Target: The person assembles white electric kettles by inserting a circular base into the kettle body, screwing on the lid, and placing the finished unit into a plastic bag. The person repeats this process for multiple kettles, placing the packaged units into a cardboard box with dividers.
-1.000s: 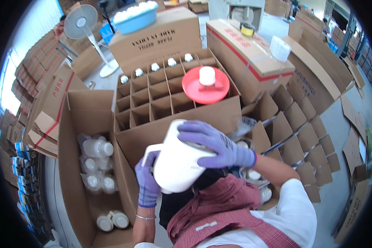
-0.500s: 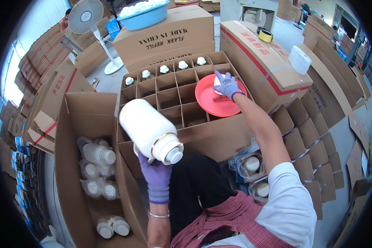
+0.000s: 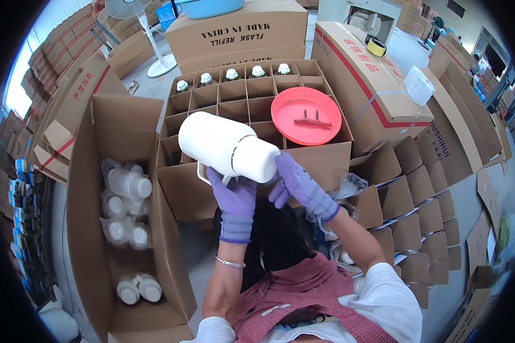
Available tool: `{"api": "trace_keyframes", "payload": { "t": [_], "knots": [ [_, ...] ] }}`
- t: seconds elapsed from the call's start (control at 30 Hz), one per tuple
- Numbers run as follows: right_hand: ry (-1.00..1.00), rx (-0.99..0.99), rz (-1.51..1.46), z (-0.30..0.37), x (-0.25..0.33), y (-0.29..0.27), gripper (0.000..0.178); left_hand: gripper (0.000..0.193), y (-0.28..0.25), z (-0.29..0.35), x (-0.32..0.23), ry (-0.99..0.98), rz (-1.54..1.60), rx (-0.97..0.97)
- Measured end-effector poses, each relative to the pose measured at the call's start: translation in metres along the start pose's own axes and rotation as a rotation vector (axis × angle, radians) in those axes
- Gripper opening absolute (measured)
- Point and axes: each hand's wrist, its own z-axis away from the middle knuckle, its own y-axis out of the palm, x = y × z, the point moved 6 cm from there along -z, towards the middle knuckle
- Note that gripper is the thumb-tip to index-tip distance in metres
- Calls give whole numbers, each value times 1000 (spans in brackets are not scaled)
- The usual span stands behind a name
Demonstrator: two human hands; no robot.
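A white vacuum flask [image 3: 212, 137] lies tilted in front of me, its top end pointing right and slightly down. My left hand [image 3: 234, 200], in a purple glove, is closed around its underside near the handle [image 3: 203, 173]. A white cup lid [image 3: 258, 160] covers the flask's top end. My right hand [image 3: 303, 186], gloved too, has its fingers curled against the end of this lid; some fingertips are hidden. Beyond the flask, a round red plate [image 3: 303, 102] rests on the divided carton [image 3: 257, 188] with a small dark red two-pronged piece [image 3: 312, 122] on it.
Several white-capped bottles [image 3: 232, 74] stand in the carton's back row. An open carton [image 3: 86, 217] at left holds white flasks [image 3: 129, 183], some in plastic bags. Cardboard dividers [image 3: 406, 197] and a closed carton [image 3: 377, 86] with tape [image 3: 376, 47] are at right.
My right hand has left the red plate and come to the flask. The white thing it held there is gone from the plate, and a cup lid now covers the flask's stopper.
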Motion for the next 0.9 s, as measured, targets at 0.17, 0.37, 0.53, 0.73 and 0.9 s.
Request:
{"api": "trace_keyframes", "payload": {
  "t": [0.17,0.37,0.53,0.73,0.9],
  "knots": [
    [-1082,-449,1279,44,35,30,84,57,-2,14,2,-38,118,27],
    [-13,135,20,-4,-6,9,60,44,-27,2,-49,148,-40,162],
    [-410,-588,1646,-109,65,-142,41,46,-38,29,-139,343,-895,117],
    [-158,-452,1744,-175,23,-199,33,40,-101,49,-155,232,-1164,80],
    [-73,-264,-307,-123,32,-151,30,46,-123,33,-146,-12,-1091,47]
  ]
}}
